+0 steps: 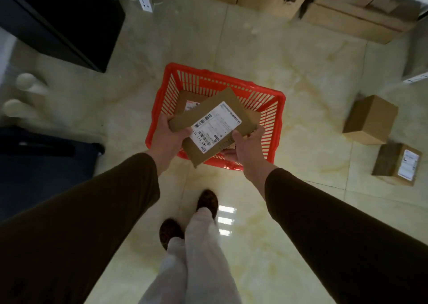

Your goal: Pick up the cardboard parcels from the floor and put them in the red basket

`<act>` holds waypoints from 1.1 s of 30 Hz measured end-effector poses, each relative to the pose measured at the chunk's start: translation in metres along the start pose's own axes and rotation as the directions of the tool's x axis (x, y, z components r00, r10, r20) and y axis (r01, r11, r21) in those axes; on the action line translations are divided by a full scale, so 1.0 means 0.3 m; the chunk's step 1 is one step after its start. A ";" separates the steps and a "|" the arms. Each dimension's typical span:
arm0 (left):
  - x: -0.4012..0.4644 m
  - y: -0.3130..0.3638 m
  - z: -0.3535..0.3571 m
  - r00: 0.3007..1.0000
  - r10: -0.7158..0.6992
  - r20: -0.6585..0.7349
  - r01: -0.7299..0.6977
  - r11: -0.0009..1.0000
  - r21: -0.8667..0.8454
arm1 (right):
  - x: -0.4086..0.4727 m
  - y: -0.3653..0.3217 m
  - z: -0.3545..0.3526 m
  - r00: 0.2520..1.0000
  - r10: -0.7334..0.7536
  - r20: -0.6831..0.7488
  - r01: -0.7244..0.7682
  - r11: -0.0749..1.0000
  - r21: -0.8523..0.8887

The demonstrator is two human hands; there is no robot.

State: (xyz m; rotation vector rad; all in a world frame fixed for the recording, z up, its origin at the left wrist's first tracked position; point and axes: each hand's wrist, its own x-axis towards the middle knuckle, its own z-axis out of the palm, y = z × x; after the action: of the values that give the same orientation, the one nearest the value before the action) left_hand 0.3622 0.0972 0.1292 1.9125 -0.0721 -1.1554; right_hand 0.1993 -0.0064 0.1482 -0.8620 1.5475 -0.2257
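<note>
A red basket (162, 109) stands on the tiled floor in front of me. Above its near half I hold a flat cardboard parcel (203, 155) with a white shipping label facing up. My left hand (168, 137) grips its left edge and my right hand (249, 146) grips its right edge. Another labelled parcel (187, 100) lies inside the basket, mostly hidden by the held one. On the floor to the right sit two more parcels: a plain box (370, 118) and a labelled box (397, 163).
Large cardboard boxes (347, 9) line the far wall. A dark cabinet (64, 21) stands at the upper left, and a dark object (46, 164) lies low on the left. My feet (190, 218) are on the tiles just behind the basket.
</note>
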 end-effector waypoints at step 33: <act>0.663 0.207 -0.020 0.852 -0.114 0.511 -0.355 0.592 0.723 | 0.267 0.197 0.355 0.997 0.056 -0.061 -0.055 0.998 0.014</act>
State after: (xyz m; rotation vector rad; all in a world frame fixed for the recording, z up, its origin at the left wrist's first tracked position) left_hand 0.5017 -0.0269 0.0366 2.2062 -1.2185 -1.6837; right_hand 0.2801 0.0203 0.0300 -0.8077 1.6235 -0.2228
